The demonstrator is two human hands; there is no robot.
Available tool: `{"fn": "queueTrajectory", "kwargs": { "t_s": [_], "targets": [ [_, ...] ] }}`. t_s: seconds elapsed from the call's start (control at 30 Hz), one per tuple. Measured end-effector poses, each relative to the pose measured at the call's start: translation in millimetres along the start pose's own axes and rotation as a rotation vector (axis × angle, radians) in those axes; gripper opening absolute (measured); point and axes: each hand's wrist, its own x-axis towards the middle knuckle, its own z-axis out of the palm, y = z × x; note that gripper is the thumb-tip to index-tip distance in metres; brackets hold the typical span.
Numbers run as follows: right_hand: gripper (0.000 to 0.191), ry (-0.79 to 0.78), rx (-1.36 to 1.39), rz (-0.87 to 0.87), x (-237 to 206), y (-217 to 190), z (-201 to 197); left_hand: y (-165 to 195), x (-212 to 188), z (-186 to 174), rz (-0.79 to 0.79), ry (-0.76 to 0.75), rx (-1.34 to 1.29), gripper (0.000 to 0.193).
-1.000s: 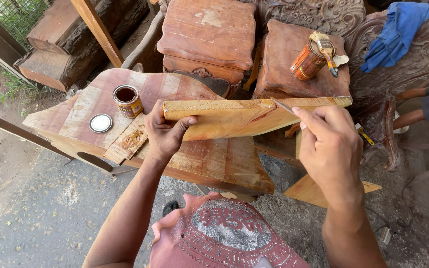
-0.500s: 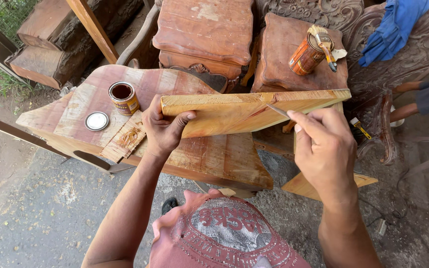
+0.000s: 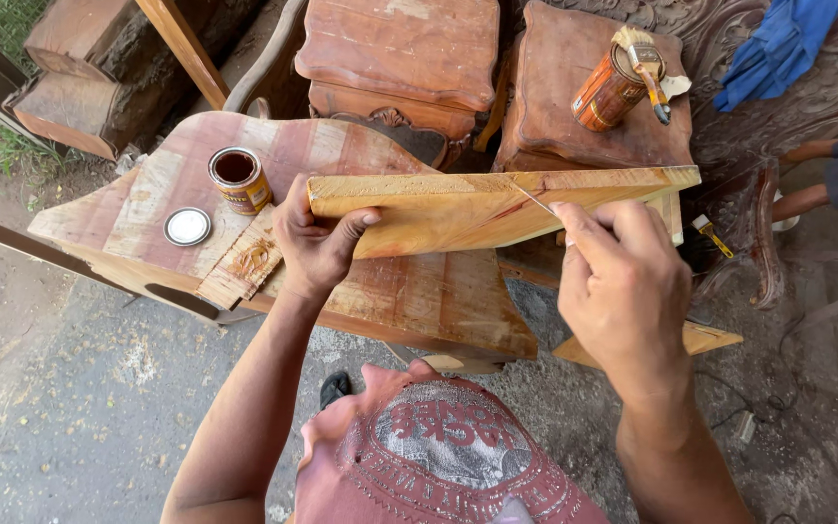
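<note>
head view: the left hand (image 3: 314, 241) is closed around the near end of a pale wooden plank (image 3: 497, 206), thumb on its front face, holding it on edge above the reddish workpiece (image 3: 341, 262). the right hand (image 3: 623, 281) is pinched shut on a thin stick (image 3: 533, 201) — its tip touching the plank's top edge by a red streak. an open small can (image 3: 240, 179) and its round lid (image 3: 187, 226) sit on the workpiece to the left — a larger can (image 3: 609, 89) with a brush (image 3: 646, 58) across it stands behind.

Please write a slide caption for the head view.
Left hand steadies a pale wooden board while right hand works its edge.
</note>
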Motion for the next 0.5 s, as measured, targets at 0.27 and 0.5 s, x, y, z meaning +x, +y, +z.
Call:
{"fn": "queueTrajectory", "kwargs": {
  "t_s": [0.27, 0.5],
  "targets": [
    [0.025, 0.024, 0.145, 0.060, -6.3, 8.5, 8.2, -4.5, 9.6, 1.5, 0.004, 0.010, -0.014, 0.037],
    [0.013, 0.303, 0.200, 0.286, -25.9, 75.2, 29.4, -7.8, 22.1, 4.8, -0.044, -0.012, -0.128, 0.039]
  ]
}}
